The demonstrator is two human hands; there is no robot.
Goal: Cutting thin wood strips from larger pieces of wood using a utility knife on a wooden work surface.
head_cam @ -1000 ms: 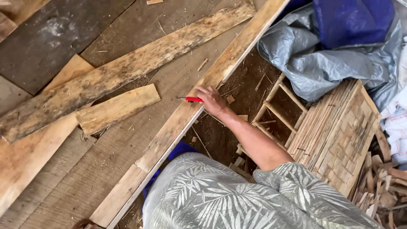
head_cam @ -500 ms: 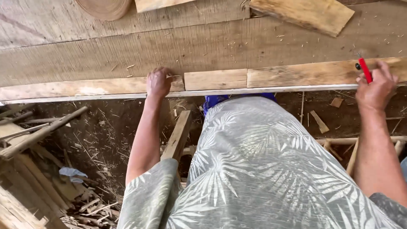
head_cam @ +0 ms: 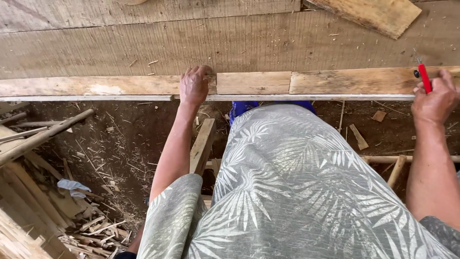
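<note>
A long weathered plank (head_cam: 254, 82) runs left to right along the near edge of a wooden platform (head_cam: 143, 45). A thin pale strip (head_cam: 311, 97) lies along the plank's near edge. My left hand (head_cam: 194, 86) presses down over the plank and the strip, fingers curled. At the right end of the strip my right hand (head_cam: 438, 100) holds a red pencil (head_cam: 424, 78) upright, its tip against the plank. My patterned grey garment (head_cam: 287, 192) fills the lower middle of the view.
A short loose board (head_cam: 369, 14) lies at the top right of the platform. Below the plank is bare earth with wood scraps, a timber post (head_cam: 201, 146) and poles (head_cam: 43, 136) at the left. A blue object (head_cam: 242, 108) shows under the plank.
The view has swung from an angled look along the plank to a square one. My left hand has come onto the plank. My right hand still holds the red pencil, now at the far right.
</note>
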